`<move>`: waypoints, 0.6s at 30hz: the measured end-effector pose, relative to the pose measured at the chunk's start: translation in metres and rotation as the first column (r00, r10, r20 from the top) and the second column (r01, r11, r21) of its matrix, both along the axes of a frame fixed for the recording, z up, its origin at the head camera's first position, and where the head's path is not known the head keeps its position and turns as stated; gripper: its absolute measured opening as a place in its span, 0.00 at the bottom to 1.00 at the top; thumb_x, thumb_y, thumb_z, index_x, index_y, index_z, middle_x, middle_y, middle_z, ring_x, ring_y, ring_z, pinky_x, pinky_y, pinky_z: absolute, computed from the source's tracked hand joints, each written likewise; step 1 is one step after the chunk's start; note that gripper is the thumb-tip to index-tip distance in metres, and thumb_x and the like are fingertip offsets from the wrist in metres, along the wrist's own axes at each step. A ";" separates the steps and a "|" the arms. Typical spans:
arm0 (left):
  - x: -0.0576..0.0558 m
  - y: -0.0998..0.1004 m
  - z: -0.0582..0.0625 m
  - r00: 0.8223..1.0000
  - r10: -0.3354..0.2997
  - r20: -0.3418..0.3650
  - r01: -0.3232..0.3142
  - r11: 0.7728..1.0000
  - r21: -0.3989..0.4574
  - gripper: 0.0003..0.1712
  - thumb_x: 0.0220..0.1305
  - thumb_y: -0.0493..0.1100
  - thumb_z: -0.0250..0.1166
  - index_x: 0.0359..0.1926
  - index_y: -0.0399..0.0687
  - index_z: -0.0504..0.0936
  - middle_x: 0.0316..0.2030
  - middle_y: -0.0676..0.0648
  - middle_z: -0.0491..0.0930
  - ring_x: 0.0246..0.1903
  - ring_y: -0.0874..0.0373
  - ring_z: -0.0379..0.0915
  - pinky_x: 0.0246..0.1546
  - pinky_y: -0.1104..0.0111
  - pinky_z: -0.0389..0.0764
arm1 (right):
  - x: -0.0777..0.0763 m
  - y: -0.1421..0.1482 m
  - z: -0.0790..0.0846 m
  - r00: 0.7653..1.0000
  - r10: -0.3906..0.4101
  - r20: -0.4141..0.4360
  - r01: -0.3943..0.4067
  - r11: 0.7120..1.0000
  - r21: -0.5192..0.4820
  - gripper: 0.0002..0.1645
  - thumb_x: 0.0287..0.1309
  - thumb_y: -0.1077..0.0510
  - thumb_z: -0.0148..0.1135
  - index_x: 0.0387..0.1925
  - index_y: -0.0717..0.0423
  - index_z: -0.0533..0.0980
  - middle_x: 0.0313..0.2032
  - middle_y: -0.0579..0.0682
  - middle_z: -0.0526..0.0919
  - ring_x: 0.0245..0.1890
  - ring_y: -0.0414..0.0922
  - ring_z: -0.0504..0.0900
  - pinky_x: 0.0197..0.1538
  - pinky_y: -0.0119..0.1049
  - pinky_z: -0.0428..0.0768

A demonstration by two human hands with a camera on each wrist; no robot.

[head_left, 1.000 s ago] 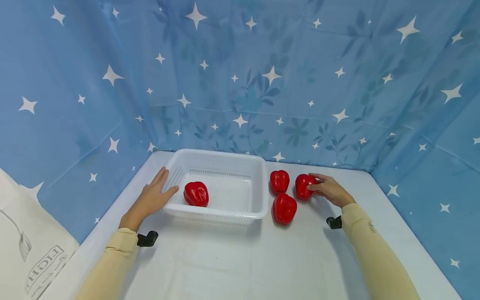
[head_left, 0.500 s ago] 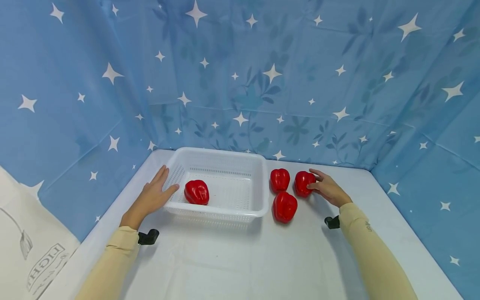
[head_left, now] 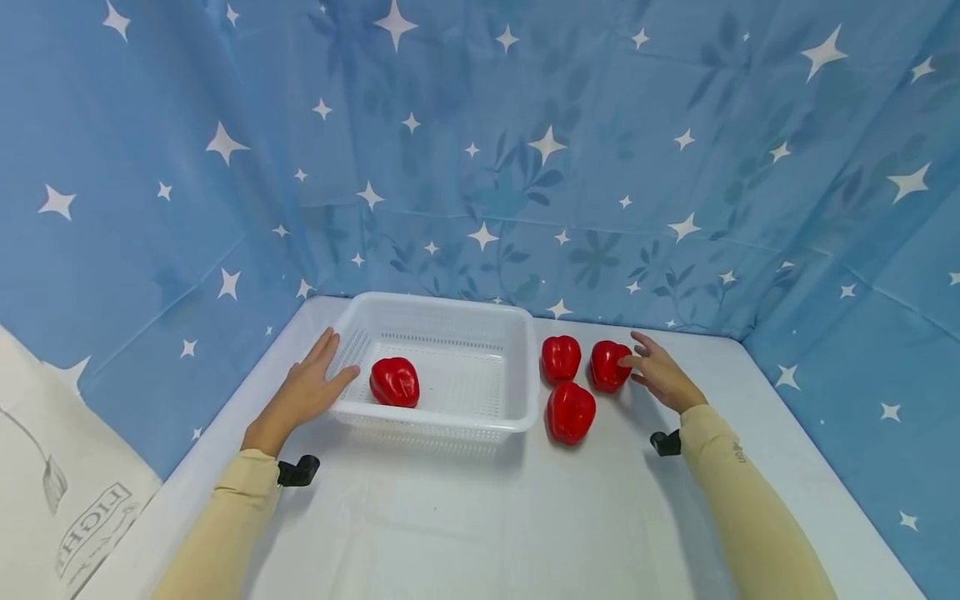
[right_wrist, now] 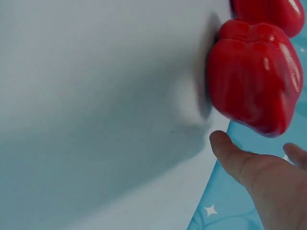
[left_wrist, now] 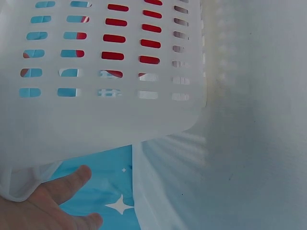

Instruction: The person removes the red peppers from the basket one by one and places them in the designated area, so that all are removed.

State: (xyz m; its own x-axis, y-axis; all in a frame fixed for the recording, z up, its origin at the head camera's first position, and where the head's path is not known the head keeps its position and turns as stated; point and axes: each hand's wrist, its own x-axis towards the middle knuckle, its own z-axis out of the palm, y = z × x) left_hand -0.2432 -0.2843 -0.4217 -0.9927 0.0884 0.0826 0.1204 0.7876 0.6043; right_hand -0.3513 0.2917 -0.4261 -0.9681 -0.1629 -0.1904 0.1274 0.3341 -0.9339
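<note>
I count one red pepper (head_left: 394, 382) in one white basket (head_left: 442, 423), plus three loose peppers (head_left: 571, 414) on the worktop (head_left: 450, 525). Left hand (head_left: 302, 392) and right hand (head_left: 662, 372): both relaxed, fingers spread.

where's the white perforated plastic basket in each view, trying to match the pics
Head: the white perforated plastic basket sits just left of centre, below mid-height, with one glossy red bell pepper in it.
Left wrist: its slotted wall fills the upper left, red showing through some slots.
Right wrist: not in this picture.
Shared landmark: the blue cloth with white stars, behind the table in head, lower left in left wrist, lower right in right wrist.
</note>
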 end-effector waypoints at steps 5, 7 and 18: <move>0.002 0.000 0.002 1.000 0.000 0.003 0.000 1.000 0.001 0.51 0.81 0.60 0.54 0.85 0.32 0.43 0.85 0.33 0.35 0.81 0.27 0.34 0.73 0.26 0.35 | -0.002 -0.002 0.005 0.999 -0.018 -0.032 0.018 1.000 -0.003 0.55 0.76 0.62 0.54 0.86 0.54 0.29 0.84 0.66 0.26 0.83 0.68 0.32 0.80 0.64 0.49; 0.001 0.000 0.001 1.000 0.002 0.005 -0.002 1.000 -0.001 0.51 0.81 0.60 0.54 0.85 0.33 0.44 0.85 0.33 0.35 0.81 0.26 0.35 0.73 0.25 0.35 | -0.001 -0.003 0.007 0.998 -0.021 -0.053 0.021 1.000 0.009 0.55 0.76 0.62 0.54 0.86 0.54 0.29 0.84 0.66 0.25 0.83 0.68 0.29 0.79 0.66 0.47; 0.001 0.002 0.000 1.000 0.003 0.009 -0.003 1.000 0.002 0.50 0.81 0.59 0.54 0.85 0.32 0.43 0.85 0.33 0.35 0.81 0.26 0.34 0.73 0.26 0.34 | 0.002 -0.018 0.026 0.990 -0.013 -0.140 0.021 0.998 0.052 0.58 0.74 0.57 0.56 0.87 0.47 0.29 0.85 0.61 0.27 0.83 0.65 0.28 0.78 0.70 0.48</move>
State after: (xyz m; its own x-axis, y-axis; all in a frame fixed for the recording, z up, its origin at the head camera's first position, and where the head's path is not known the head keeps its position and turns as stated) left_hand -0.2424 -0.2824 -0.4214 -0.9936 0.0853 0.0742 0.1129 0.7869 0.6066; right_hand -0.3489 0.2734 -0.4003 -0.9884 -0.1396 -0.0606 0.0027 0.3822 -0.9241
